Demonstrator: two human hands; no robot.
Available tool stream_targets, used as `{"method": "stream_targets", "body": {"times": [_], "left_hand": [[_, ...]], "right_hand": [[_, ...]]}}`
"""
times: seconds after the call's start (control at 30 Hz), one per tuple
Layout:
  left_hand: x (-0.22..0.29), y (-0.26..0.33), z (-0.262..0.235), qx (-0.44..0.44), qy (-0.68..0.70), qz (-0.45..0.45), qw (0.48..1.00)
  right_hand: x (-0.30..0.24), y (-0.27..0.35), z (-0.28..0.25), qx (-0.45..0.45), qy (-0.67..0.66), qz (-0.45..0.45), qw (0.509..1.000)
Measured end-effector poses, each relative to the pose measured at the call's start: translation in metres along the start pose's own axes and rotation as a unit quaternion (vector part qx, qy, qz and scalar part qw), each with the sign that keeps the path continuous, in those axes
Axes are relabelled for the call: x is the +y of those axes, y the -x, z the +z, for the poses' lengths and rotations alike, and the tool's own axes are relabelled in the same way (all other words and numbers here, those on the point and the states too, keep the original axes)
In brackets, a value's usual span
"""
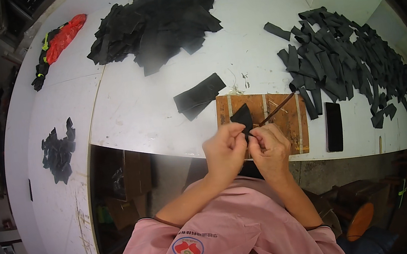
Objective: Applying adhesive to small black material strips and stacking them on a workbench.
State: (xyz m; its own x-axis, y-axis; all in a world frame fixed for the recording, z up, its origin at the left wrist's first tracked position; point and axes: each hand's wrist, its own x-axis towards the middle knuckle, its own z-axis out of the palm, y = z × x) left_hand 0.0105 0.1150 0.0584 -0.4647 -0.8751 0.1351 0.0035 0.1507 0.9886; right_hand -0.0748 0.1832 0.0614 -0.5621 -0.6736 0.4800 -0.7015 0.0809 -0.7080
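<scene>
Between my two hands, a small piece of black fabric (241, 116) stands up over the near edge of a brown wooden board (294, 130). My left hand (224, 147) is closed, with thumb and fingers pinching the cloth. Curled close beside it, my right hand (271, 149) pinches the lower part of the same piece; the fingertips partly hide the grip. A thin brown rod (280, 105) slants up to the right from just above my right fingers. I cannot tell whether they touch it.
Flat black fabric pieces (199, 96) lie left of the board. A large black fabric pile (164, 24) sits farther back, with many narrow black strips (343, 57) at right. A dark phone (333, 127) lies near the front edge. Left are a red bag (66, 39) and black scraps (58, 154).
</scene>
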Motion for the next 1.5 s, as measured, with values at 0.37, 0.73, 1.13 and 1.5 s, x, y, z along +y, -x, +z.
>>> {"method": "stream_targets", "body": {"times": [0.37, 0.73, 1.13, 1.5], "left_hand": [[0.007, -0.003, -0.003, -0.078, 0.152, -0.109, 0.979], [0.001, -0.019, -0.012, -0.187, 0.246, -0.165, 0.937], [0.024, -0.024, -0.016, -0.368, 0.312, -0.247, 0.840], [0.037, -0.012, 0.024, -0.139, 0.130, 0.042, 0.981]], "right_hand": [[0.010, 0.005, -0.010, -0.013, -0.028, 0.041, 0.999], [0.015, 0.007, -0.010, -0.099, -0.597, 0.324, 0.727], [0.030, 0.009, -0.012, -0.085, -0.571, 0.276, 0.769], [0.003, -0.025, -0.052, 0.012, -0.291, 0.062, 0.955]]}}
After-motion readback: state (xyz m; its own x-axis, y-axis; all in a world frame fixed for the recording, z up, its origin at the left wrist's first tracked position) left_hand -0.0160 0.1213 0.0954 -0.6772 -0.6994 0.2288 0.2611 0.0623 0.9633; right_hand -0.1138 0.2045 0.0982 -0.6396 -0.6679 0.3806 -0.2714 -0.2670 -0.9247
